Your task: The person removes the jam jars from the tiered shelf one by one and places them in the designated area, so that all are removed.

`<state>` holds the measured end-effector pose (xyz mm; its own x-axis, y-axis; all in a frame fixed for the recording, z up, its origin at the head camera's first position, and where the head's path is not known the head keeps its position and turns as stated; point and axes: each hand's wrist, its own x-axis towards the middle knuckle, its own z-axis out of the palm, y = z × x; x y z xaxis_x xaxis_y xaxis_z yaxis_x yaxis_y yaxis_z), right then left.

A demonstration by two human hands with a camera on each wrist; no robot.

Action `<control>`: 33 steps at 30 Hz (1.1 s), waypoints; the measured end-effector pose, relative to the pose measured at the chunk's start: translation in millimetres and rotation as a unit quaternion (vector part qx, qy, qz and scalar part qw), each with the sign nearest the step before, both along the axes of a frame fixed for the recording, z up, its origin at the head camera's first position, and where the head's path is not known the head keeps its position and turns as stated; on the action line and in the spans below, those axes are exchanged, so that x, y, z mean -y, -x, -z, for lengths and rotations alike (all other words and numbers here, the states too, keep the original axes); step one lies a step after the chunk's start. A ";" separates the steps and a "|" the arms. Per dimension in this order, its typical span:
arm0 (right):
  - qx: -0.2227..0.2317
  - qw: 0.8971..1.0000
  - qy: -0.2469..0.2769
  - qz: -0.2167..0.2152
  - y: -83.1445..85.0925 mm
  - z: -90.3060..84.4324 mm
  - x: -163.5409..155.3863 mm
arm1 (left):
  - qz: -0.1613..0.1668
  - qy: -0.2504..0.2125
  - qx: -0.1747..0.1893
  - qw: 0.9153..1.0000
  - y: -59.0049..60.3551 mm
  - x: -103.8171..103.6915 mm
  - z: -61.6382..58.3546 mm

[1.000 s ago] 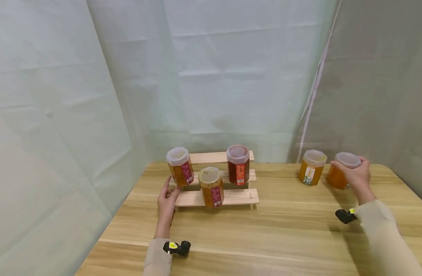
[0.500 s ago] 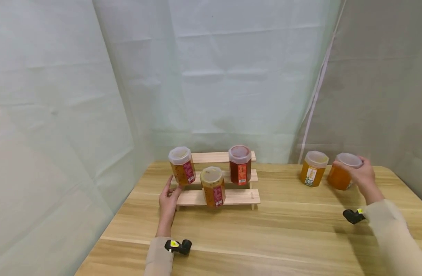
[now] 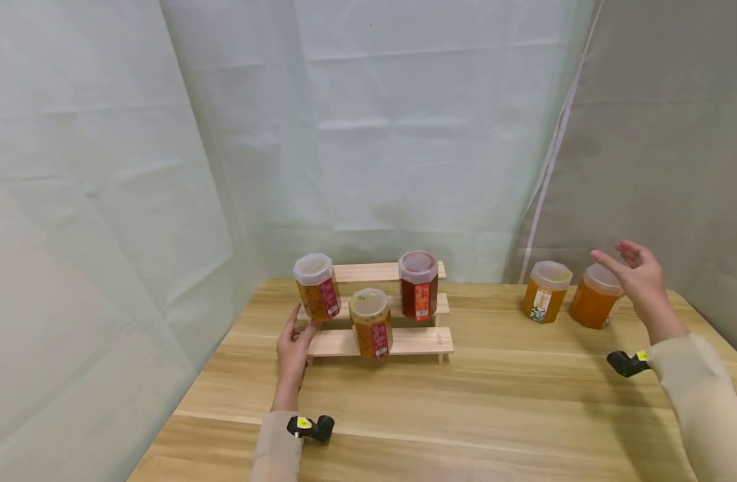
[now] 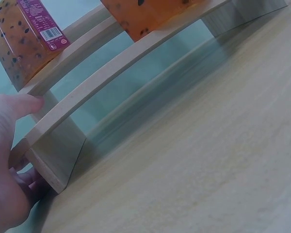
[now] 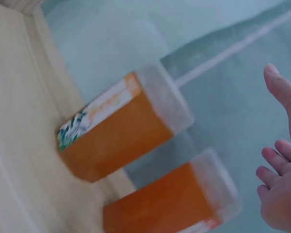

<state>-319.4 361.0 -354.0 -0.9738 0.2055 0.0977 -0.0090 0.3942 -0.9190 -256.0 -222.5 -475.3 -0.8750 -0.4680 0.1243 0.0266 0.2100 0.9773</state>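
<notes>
Spanning everything beneath both hands, the wooden table (image 3: pixel 501 402) carries a stepped wooden rack (image 3: pixel 404 343) and two loose jars. The rack stands just ahead of the left hand (image 3: pixel 292 348), whose fingers are relaxed and rest against the rack's near-left end, thumb on the edge of a step. Three jars sit on the rack beyond that hand: a speckled orange jar (image 3: pixel 316 286) right above the fingertips, another speckled jar (image 3: pixel 370 323) on the lowest step to the hand's right, and a dark red jar (image 3: pixel 418 285) farther right. Well off to the other side, the right hand (image 3: pixel 642 281) hangs in the air with fingers spread and straight, holding nothing. An orange jar (image 3: pixel 594 298) stands on the table just below and beside its palm, apart from it; a second orange jar (image 3: pixel 545 292) with a white label stands just to the left of that one.
</notes>
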 end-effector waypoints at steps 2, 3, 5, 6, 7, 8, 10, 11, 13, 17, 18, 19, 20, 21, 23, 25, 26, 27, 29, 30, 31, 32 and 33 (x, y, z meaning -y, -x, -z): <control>-0.019 1.000 -0.010 -0.003 -0.6 -7.8 7.0 | -0.001 -0.002 -0.001 1.000 0.4 -0.3 0.2; -0.028 0.999 -0.016 -0.006 -0.8 -11.5 10.8 | -0.002 -0.001 0.000 1.000 0.5 -0.4 0.2; -0.042 0.999 -0.021 -0.011 -0.9 -17.3 20.4 | -0.004 0.001 0.001 1.000 0.3 0.3 0.4; -0.046 0.999 -0.021 -0.016 -0.8 -20.0 25.7 | -0.005 -0.001 0.002 1.000 0.1 0.5 0.2; -0.050 0.998 -0.021 -0.021 -0.8 -22.5 31.7 | -0.005 0.001 0.002 1.000 0.1 0.9 0.2; -0.053 0.998 -0.017 -0.027 -0.8 -24.7 38.1 | -0.005 0.002 0.003 1.000 -0.1 1.2 0.0; -0.055 0.998 -0.008 -0.039 -1.5 -28.1 51.7 | -0.004 0.006 0.002 1.000 -0.2 1.9 -0.4; -0.058 0.997 -0.004 -0.046 -2.1 -29.3 58.7 | -0.004 0.007 0.003 1.000 -0.3 2.0 -0.5; -0.067 0.996 0.002 -0.057 -2.9 -29.7 71.9 | -0.004 0.005 0.002 1.000 0.1 1.8 -0.8; -0.087 0.992 0.010 -0.088 -5.6 -26.0 95.5 | -0.002 0.003 0.003 1.000 0.8 0.6 0.3; -0.091 0.991 0.012 -0.093 -5.9 -24.7 101.7 | -0.002 0.001 0.002 1.000 1.0 0.5 0.4; -0.095 0.990 0.014 -0.099 -7.1 -23.6 107.9 | -0.003 0.001 0.002 1.000 1.0 0.2 0.5; -0.100 0.989 0.016 -0.104 -7.6 -22.0 114.0 | -0.003 0.004 0.000 1.000 0.9 0.0 0.7; -0.105 0.988 0.019 -0.107 -8.1 -20.5 120.3 | -0.005 0.002 -0.002 1.000 0.8 -0.2 0.4; -0.116 0.987 0.017 -0.114 -8.7 -16.7 132.9 | -0.006 -0.003 -0.002 1.000 0.4 -0.1 -0.1; -0.126 0.984 0.017 -0.122 -9.5 -11.0 145.4 | -0.008 -0.003 0.001 1.000 -0.2 -0.1 -0.5; -0.129 0.983 0.020 -0.127 -10.2 -7.7 151.3 | -0.008 -0.003 0.002 1.000 -0.6 -0.1 -0.7; -0.130 0.982 0.025 -0.133 -11.1 -4.3 157.2 | -0.008 -0.007 0.004 1.000 -0.8 -0.1 -0.8; -0.130 0.980 0.043 -0.143 -13.1 1.8 169.2 | -0.008 -0.005 0.007 1.000 -0.8 0.0 -0.9; -0.130 0.979 0.054 -0.146 -13.8 4.1 175.1 | -0.008 -0.003 0.007 1.000 -0.5 0.1 -0.9; -0.128 0.978 0.066 -0.150 -14.4 5.7 180.9 | -0.005 -0.002 0.007 1.000 0.1 0.2 -0.8; -0.128 0.977 0.079 -0.152 -14.6 6.5 186.9 | -0.002 -0.001 0.006 1.000 0.9 0.4 -0.5; -0.130 0.975 0.090 -0.153 -14.5 6.8 192.9 | 0.000 -0.001 0.006 1.000 1.7 0.6 -0.3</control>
